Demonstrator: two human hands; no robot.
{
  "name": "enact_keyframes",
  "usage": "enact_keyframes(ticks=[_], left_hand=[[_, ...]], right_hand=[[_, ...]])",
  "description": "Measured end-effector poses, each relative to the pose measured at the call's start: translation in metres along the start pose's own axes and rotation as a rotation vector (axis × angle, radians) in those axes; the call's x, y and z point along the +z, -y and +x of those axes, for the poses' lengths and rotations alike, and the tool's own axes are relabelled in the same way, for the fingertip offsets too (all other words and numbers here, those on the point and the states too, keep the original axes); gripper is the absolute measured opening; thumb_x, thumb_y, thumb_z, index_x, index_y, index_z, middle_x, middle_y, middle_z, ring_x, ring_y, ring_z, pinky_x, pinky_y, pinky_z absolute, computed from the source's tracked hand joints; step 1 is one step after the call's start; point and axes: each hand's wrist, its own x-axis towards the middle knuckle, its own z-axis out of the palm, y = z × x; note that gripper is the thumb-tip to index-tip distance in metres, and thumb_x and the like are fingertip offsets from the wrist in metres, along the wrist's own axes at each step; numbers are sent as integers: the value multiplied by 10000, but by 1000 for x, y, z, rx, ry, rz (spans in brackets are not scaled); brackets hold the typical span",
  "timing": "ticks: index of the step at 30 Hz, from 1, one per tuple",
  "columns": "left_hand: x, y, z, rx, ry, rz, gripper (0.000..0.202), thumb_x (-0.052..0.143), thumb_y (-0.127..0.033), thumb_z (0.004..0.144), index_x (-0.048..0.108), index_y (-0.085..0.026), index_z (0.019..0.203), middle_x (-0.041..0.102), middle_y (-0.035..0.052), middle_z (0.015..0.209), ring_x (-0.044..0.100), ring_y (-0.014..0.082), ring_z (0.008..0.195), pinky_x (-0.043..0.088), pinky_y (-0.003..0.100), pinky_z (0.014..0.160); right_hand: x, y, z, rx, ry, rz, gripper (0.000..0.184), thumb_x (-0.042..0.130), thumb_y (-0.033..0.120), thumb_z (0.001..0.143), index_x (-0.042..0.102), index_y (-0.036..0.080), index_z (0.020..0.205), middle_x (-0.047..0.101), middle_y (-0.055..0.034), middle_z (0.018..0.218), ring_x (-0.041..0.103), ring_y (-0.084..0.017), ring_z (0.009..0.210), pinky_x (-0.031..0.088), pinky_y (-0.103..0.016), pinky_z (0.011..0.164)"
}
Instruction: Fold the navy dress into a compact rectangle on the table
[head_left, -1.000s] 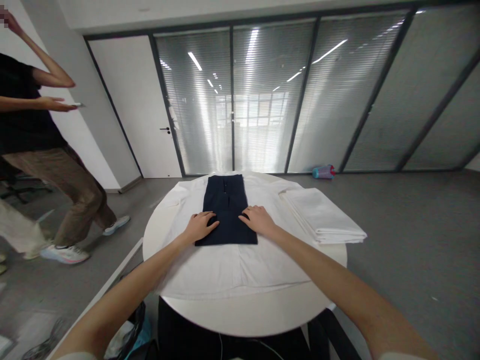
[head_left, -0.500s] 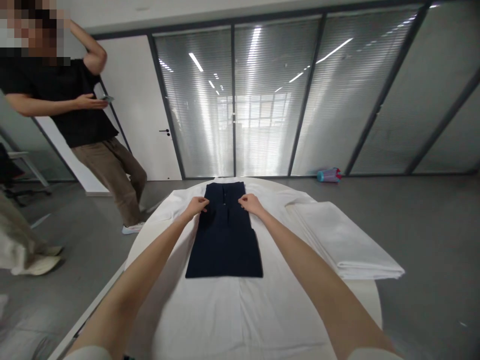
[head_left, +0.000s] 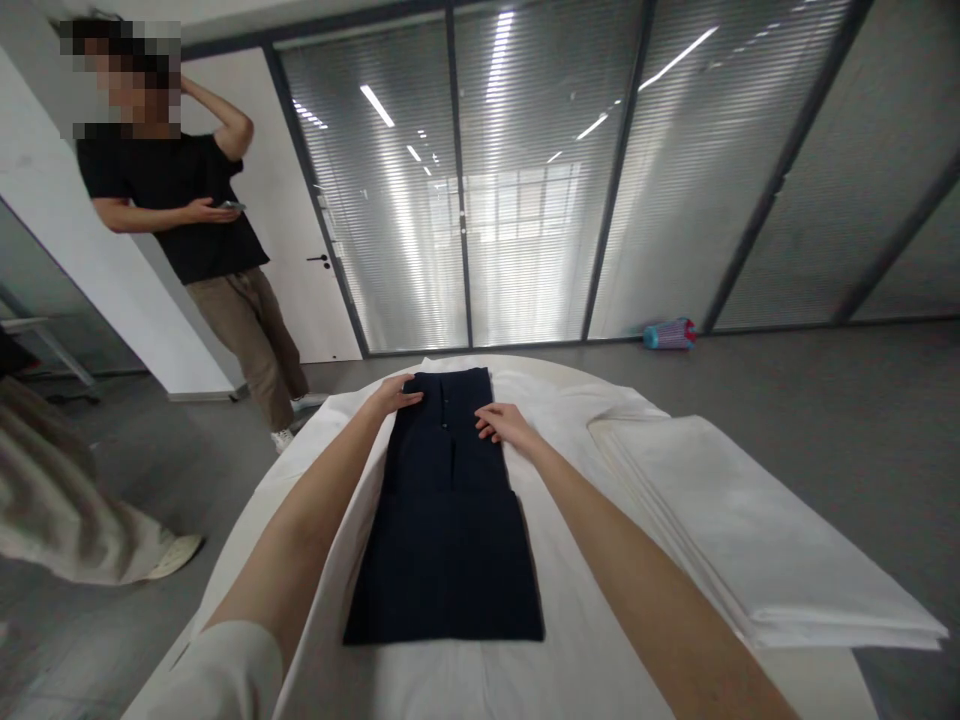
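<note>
A folded dark navy garment (head_left: 444, 560) lies flat on a white cloth (head_left: 570, 560), with a short slit and small button-like marks near its far end. My left hand (head_left: 394, 394) rests at the garment's far left edge, its fingers extended over the fabric. Over the right edge is my right hand (head_left: 505, 426), fingers apart and slightly bent, with nothing visible between them. Whether its fingertips touch the fabric I cannot tell.
A folded white cloth (head_left: 750, 510) lies on the right of the round table (head_left: 825, 685). Beyond the table at left stands a person (head_left: 172, 200) holding a phone. Another person's leg (head_left: 82, 510) shows nearer. A blue and pink object (head_left: 669, 335) lies by the glass wall.
Both hands have gone from pinched fingers at the garment's edges to loosened, parted fingers. The view has shifted, so the garment looks larger. The nearer person's foot appears further right.
</note>
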Motion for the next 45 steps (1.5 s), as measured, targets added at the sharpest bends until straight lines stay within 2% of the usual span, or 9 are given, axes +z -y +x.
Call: enact_keyframes(ticks=[4, 8, 12, 19, 24, 30, 33, 37, 45], left_hand=[[1, -1, 11, 10, 9, -70, 459, 791, -205, 760, 524, -197, 1134, 587, 106, 1106, 728, 216, 780, 611, 343, 704], [0, 3, 16, 61, -18, -119, 593, 752, -101, 742, 483, -266, 1244, 622, 38, 1000, 701, 145, 712, 601, 335, 751], [2, 13, 15, 148, -38, -132, 627, 733, -58, 727, 502, -211, 1290, 619, -15, 795, 651, 98, 657, 575, 296, 786], [-1, 16, 0, 294, -14, -142, 261, 743, -139, 762, 624, -162, 992, 633, 14, 761, 662, 115, 693, 562, 267, 754], [-8, 19, -24, 417, 33, -169, 166, 720, -181, 760, 628, -149, 894, 664, 48, 829, 703, 169, 827, 558, 310, 825], [-19, 33, -58, 535, 65, -175, 130, 736, -250, 682, 652, -152, 702, 643, 20, 767, 651, 154, 812, 547, 283, 829], [-23, 37, -71, 545, 57, -190, 182, 749, -295, 671, 644, -152, 633, 639, 29, 781, 630, 164, 838, 538, 254, 762], [-25, 44, -87, 489, 58, -198, 199, 822, -241, 610, 679, -142, 706, 657, 41, 811, 629, 172, 825, 535, 270, 730], [-37, 46, -97, 258, 1, -243, 385, 741, -33, 634, 684, -175, 988, 640, 20, 788, 630, 130, 744, 535, 217, 674]], right_hand=[[0, -1, 0, -11, 9, -7, 99, 558, 203, 952, 630, 152, 908, 709, -39, 786, 631, -76, 529, 393, -142, 415], [0, -2, 1, -27, 1, -5, 96, 556, 202, 954, 632, 152, 922, 708, -39, 800, 631, -73, 529, 390, -140, 415], [1, -2, 0, -34, -17, -7, 91, 556, 186, 950, 630, 145, 919, 705, -44, 803, 633, -79, 527, 385, -150, 409], [2, -2, -1, -49, -14, 2, 83, 550, 183, 952, 620, 143, 932, 688, -41, 810, 624, -68, 529, 373, -128, 397], [-4, -3, 4, -60, -95, 95, 200, 536, 223, 950, 594, 157, 1129, 692, -50, 863, 637, -92, 552, 412, -148, 396], [-12, 7, -1, -157, -149, 329, 681, 595, 300, 940, 231, 299, 1516, 700, -24, 954, 698, -136, 709, 557, -207, 564], [-14, 13, -4, -146, -115, 392, 673, 472, 462, 1007, 95, 364, 1556, 698, -32, 935, 705, -159, 706, 574, -245, 572], [-13, 12, -2, -28, -109, 349, 555, 385, 536, 1021, 279, 316, 1519, 668, -57, 908, 689, -158, 666, 587, -262, 574], [-11, 0, 9, -21, -215, 226, 439, 638, 247, 911, 545, 238, 1340, 676, -33, 926, 576, -84, 570, 562, -201, 550]])
